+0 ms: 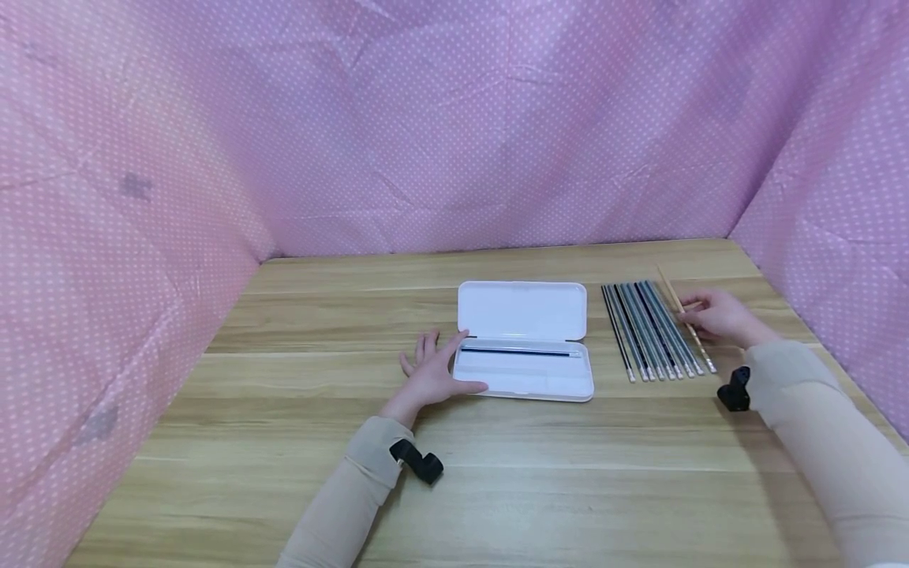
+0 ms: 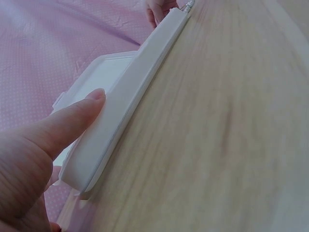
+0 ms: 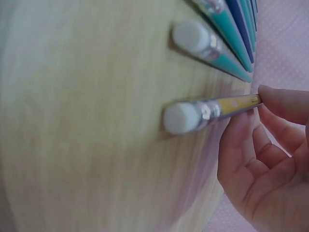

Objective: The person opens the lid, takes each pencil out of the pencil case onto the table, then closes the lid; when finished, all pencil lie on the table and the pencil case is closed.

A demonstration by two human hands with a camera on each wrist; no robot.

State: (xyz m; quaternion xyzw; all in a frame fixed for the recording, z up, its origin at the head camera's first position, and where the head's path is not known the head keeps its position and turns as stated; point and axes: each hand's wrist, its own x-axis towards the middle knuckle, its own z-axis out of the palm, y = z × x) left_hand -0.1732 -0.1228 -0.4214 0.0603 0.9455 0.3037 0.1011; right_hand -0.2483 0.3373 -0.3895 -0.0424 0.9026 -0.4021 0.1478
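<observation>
My left hand holds the left end of an open white pencil case, its thumb on the front rim and its index finger at the back corner. The other fingers spread out to the left. Inside the case lies one dark pencil, along the back wall. My right hand pinches a yellow pencil between thumb and fingers. This pencil has a white eraser end, which points toward me. Just left of it lies a row of several blue, teal and dark pencils, erasers toward me.
Everything stands on a wood-grain table. Pink dotted cloth hangs behind the table and along both sides. The case's lid lies back, away from me. Each wrist carries a small black camera.
</observation>
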